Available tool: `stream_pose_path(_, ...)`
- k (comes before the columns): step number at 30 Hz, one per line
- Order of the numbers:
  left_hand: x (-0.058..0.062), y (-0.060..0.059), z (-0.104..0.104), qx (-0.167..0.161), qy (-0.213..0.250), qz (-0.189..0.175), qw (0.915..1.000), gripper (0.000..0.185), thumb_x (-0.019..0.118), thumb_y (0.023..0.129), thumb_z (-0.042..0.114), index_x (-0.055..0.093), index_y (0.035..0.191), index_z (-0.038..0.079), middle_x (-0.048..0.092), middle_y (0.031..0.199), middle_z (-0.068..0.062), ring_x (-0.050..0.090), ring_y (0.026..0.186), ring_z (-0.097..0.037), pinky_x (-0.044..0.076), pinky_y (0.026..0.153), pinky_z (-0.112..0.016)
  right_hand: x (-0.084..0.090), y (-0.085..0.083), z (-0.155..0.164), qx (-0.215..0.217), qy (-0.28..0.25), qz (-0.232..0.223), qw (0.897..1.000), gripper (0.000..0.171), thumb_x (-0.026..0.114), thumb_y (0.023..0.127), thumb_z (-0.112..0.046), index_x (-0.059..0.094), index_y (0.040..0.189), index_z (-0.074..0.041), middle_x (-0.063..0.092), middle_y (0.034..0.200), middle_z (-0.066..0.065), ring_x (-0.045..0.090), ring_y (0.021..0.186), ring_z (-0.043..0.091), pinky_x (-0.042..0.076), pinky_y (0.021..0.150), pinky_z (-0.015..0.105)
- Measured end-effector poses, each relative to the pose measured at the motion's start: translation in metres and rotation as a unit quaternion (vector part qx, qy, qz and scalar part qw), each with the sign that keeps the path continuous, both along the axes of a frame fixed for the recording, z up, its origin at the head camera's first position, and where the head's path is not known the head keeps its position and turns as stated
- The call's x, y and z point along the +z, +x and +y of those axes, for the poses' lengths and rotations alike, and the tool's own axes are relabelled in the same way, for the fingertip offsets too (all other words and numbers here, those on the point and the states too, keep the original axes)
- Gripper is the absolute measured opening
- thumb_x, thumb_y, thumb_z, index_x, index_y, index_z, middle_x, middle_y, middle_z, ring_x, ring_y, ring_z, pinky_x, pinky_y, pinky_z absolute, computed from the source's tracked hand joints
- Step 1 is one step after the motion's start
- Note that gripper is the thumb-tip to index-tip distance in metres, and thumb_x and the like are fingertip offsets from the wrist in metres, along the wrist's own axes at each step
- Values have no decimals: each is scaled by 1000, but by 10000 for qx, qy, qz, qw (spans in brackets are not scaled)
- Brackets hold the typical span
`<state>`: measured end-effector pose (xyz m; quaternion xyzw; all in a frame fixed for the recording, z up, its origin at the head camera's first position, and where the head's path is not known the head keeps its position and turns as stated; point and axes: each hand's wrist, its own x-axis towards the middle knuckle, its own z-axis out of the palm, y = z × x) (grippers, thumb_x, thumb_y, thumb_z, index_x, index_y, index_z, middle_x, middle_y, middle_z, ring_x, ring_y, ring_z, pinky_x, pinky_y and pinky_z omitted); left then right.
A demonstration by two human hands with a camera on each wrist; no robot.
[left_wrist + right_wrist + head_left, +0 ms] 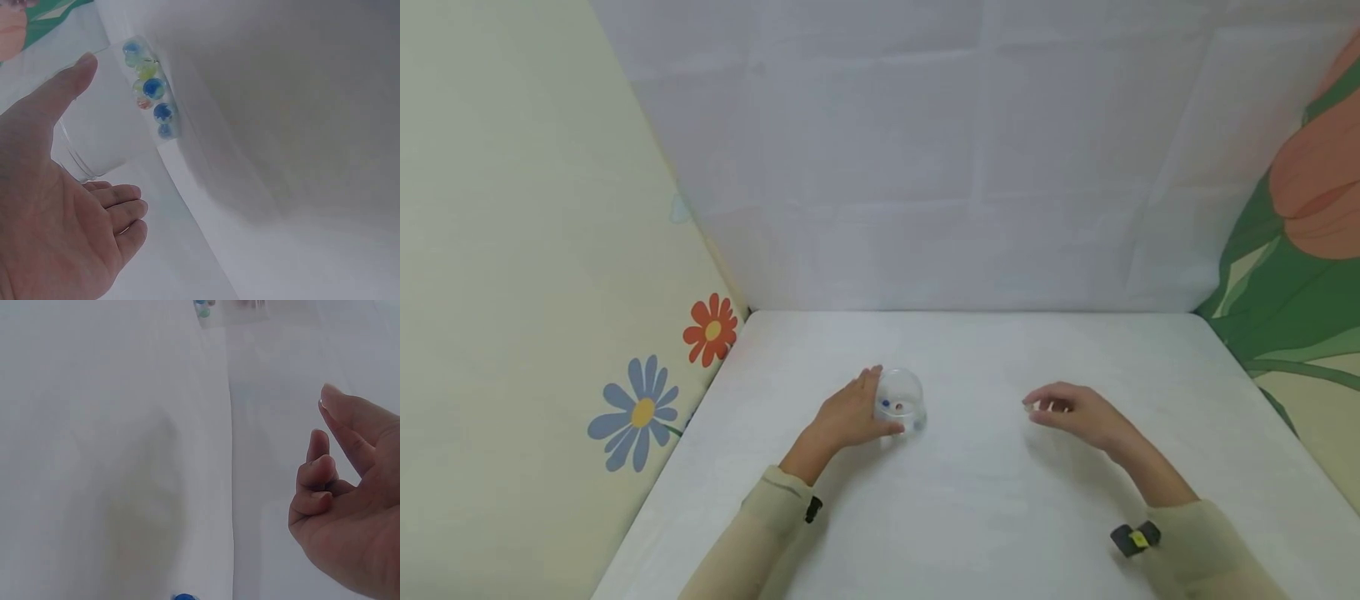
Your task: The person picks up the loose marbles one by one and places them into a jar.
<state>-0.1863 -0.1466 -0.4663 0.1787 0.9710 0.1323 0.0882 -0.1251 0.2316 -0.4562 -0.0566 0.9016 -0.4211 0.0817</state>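
Note:
A clear glass jar (900, 392) stands on the white table, with several blue, yellow-green and reddish marbles (154, 89) at its bottom. My left hand (852, 412) holds the jar from its left side, thumb on the near side and fingers on the far side. To the right, apart from the jar, my right hand (1078, 414) hovers over the table. Between its thumb and index fingertips it pinches a small pale thing (1028, 407) that looks like a marble, mostly hidden by the fingers. Its other fingers are curled in the right wrist view.
A blue marble-like thing (184, 597) shows at the bottom edge of the right wrist view. White cloth covers the table (955, 517) and the wall behind (880, 167). Flower-patterned panels (643, 412) border the left and right sides.

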Motion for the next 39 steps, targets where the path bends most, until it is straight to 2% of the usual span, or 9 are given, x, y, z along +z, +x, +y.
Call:
stream_pose_path(11,1,1,1,-13,-18,-10,10000,112,74,83,63,18,162,6,28,163,-22,35,147,-38,40,112,-55,1,-12,-17,303,-246,126,9992,32,72,95,-27,72,121,-10,64,99,3,54,90,22,46,72,33)
stream_pose_path(26,-2,0,6,-3,-101,12,9999,114,74,82,64,17,162,7,27,164,-22,35,147,-39,40,112,-55,-2,-32,-48,558,-552,133,9968,32,73,94,-30,72,121,-12,64,98,3,55,89,22,47,74,34)
stream_pose_path(39,-3,1,4,41,-102,72,9999,114,74,82,65,19,161,6,29,163,-22,36,147,-38,41,111,-54,5,-43,-77,679,-636,178,9955,29,71,96,-28,72,122,-16,65,100,2,56,91,21,48,76,35)
